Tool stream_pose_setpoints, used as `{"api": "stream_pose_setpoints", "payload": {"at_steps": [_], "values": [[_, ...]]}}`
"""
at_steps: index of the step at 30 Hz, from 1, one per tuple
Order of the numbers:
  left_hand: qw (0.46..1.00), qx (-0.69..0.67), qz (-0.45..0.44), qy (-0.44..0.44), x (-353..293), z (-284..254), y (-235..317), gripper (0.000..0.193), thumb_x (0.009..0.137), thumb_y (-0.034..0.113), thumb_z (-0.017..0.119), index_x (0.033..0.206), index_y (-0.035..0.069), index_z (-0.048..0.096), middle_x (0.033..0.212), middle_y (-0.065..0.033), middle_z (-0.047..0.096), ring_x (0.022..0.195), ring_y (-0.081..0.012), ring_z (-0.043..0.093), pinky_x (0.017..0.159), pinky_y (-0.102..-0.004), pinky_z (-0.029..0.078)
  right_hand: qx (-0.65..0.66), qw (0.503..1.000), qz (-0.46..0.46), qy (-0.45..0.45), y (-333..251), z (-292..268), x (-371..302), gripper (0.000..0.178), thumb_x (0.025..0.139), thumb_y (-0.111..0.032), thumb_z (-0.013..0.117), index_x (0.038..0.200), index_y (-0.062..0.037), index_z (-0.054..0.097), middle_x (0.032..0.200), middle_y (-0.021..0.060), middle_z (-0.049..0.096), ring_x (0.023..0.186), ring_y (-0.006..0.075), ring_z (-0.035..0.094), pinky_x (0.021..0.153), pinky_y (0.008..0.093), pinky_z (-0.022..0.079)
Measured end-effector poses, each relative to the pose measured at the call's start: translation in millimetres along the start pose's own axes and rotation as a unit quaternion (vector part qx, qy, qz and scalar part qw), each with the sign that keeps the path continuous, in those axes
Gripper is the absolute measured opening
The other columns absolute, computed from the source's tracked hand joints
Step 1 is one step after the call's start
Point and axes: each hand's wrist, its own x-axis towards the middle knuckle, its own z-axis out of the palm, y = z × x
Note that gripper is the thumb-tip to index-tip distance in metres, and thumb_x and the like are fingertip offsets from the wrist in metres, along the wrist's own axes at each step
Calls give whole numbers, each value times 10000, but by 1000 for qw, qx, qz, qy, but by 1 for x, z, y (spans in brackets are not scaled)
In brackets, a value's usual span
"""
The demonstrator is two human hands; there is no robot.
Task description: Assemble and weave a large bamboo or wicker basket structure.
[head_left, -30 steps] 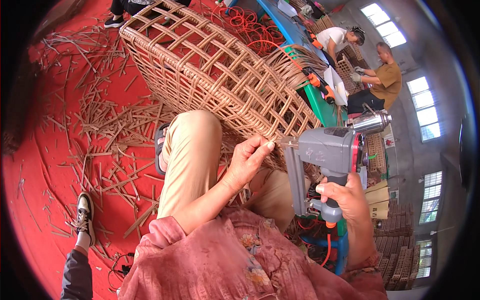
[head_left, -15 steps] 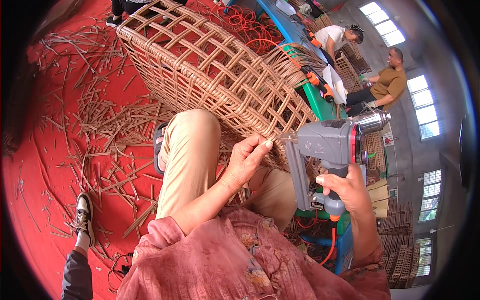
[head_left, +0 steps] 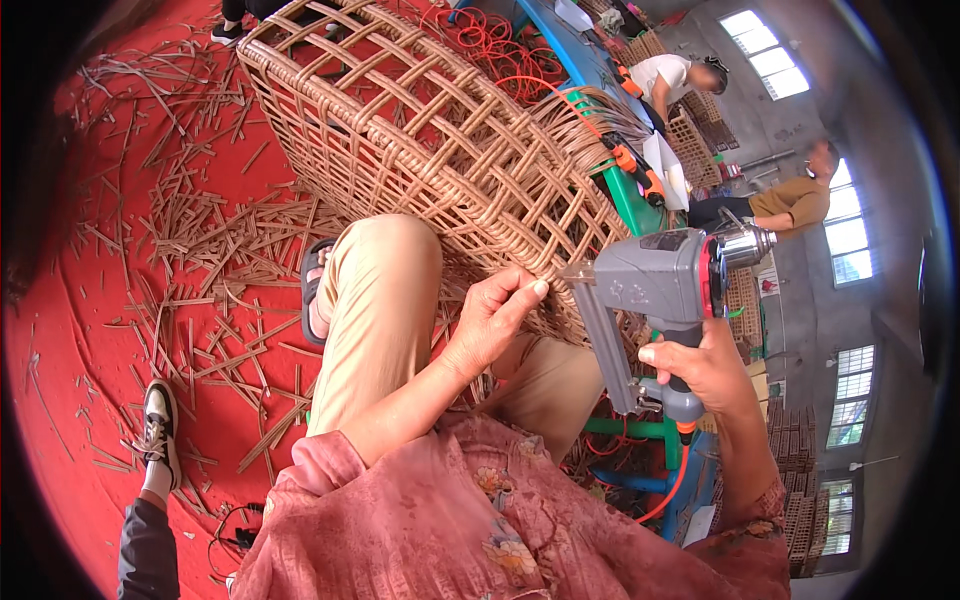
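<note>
A large open-weave wicker basket (head_left: 400, 150) of brown strands lies tilted on its side across my knees. By its near right corner, my left hand (head_left: 495, 318) is closed in a pinch, thumb and forefinger touching the braided edge. What sits between those fingertips is hidden. My right hand (head_left: 705, 368) grips the handle of a grey air stapler (head_left: 655, 275) with a red band. The stapler's nose points left and meets the basket corner just beside my left fingertips. An orange air hose (head_left: 670, 495) runs down from the handle's base.
Cut strand pieces (head_left: 235, 245) litter the red floor covering (head_left: 70, 420). Beyond the basket stand a green and blue bench (head_left: 565, 40), orange-and-black tools (head_left: 638, 172) and tangled red hose (head_left: 500, 60). Two co-workers are at the right; another person's shoe (head_left: 158, 430) is lower left.
The stapler's body and my right hand have shifted slightly right, with the nose still at the basket corner. My left hand keeps its pinch. The co-worker in the tan shirt has moved right.
</note>
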Motion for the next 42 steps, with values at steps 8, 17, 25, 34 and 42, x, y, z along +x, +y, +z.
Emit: {"api": "stream_pose_setpoints", "payload": {"at_steps": [8,17,25,34,42], "values": [[1000,-10,-6,-3,0,0,-1,236,910,207,594,775,15,567,679,42,480,686,-46,416,639,-217,389,-50,998,-32,-14,-3,-6,5,319,715,-73,750,977,14,589,726,32,596,528,83,531,476,241,461],[1000,-12,-28,-4,-2,0,7,225,910,188,595,765,19,560,673,55,467,679,-34,398,626,-209,377,-76,994,2,-75,-20,-12,9,500,712,-45,757,1144,-4,509,763,43,585,584,94,560,493,232,466],[1000,-4,1,-14,-1,-1,3,190,923,151,581,773,35,561,714,52,504,670,-33,423,618,-199,384,-149,982,-80,-89,-34,-7,10,265,725,-99,720,942,4,610,801,53,620,594,77,541,550,279,467],[1000,-4,-13,-3,-3,-1,9,230,914,169,592,732,42,536,696,71,465,677,-26,386,611,-195,360,-49,994,-21,-96,-19,-15,13,333,699,-102,741,973,6,586,778,41,609,561,86,543,481,238,455],[998,6,-43,46,-4,10,14,228,900,155,611,708,46,554,664,62,494,636,-29,413,571,-197,354,202,978,-26,40,32,-70,-3,377,656,-80,684,986,29,537,665,51,562,481,112,531,467,239,436]]}}
